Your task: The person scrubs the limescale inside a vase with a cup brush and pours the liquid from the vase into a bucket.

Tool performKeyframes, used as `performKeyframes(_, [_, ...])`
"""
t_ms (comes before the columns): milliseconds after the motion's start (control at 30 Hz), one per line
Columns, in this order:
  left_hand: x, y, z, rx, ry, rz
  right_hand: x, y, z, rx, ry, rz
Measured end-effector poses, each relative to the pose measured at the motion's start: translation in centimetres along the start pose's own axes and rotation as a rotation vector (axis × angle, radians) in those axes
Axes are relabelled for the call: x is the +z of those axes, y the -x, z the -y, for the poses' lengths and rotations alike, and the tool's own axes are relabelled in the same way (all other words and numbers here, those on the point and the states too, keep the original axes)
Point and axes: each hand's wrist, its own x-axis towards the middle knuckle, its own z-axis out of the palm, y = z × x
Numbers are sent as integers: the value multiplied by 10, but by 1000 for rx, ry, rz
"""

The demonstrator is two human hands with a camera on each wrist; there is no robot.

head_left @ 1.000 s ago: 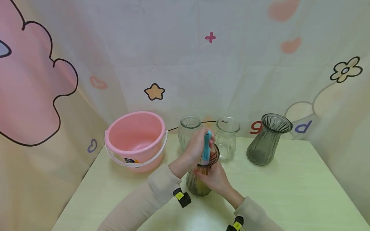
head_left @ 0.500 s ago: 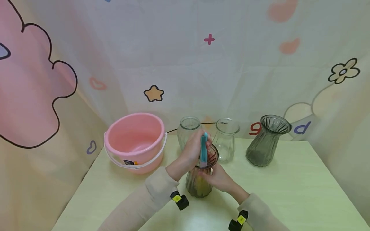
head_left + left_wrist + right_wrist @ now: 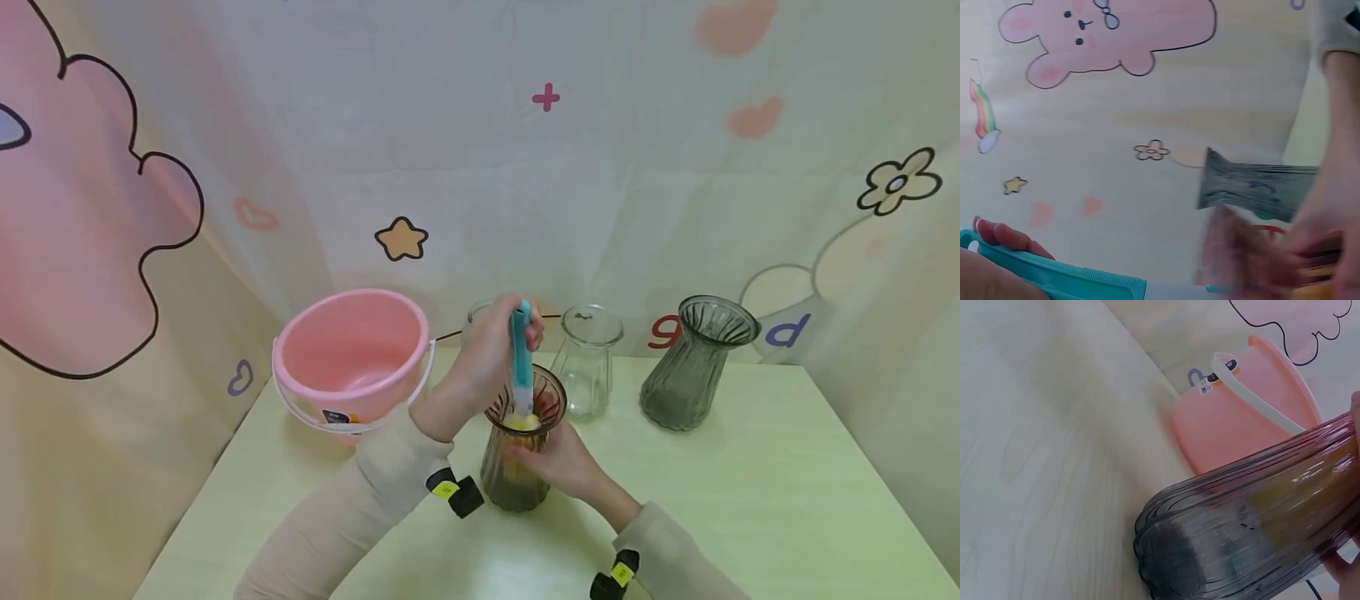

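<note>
In the head view my left hand (image 3: 483, 350) grips the turquoise handle of a sponge bottle brush (image 3: 521, 350), held steeply above a smoky-brown ribbed glass vase (image 3: 510, 492). Its yellow sponge head (image 3: 522, 422) shows inside the flared mouth. My right hand (image 3: 566, 462) holds the vase round its neck from the right. Seen from the left wrist, the turquoise handle (image 3: 1066, 275) lies in my fingers, and the vase mouth is blurred. The right wrist view has the ribbed vase wall (image 3: 1210, 531) up close, with yellow showing through the glass.
A pink bucket (image 3: 352, 350) with a white handle stands at the left. Behind my hands are a clear glass jar (image 3: 588, 367) and another one, mostly hidden by my left hand. A grey ribbed vase (image 3: 686, 375) stands at the right of the pale table (image 3: 750, 500).
My left hand has risen with the brush, drawing the sponge head up into the vase mouth. My right hand stays on the vase, which has hardly moved.
</note>
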Motion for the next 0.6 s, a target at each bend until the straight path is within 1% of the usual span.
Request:
performKeyframes(133, [2,-2,-21,53,9,-1,1,0,6,38,-30,-8])
performKeyframes(200, [3,-3,-27,63,6,-1,2,0,8,50,-40,-10])
performKeyframes(267, [4,-3,-29,59,-6,4,3,0,8,69,-34,-21])
performKeyframes(433, [7,-1,-25,66,-33,-2,4,0,10,118,-9,-47])
performKeyframes(500, [7,0,-19,63,-48,-13,5,0,11,129,-1,-53])
performKeyframes(600, [6,1,-7,26,-62,-33,5,1,11,122,13,-59])
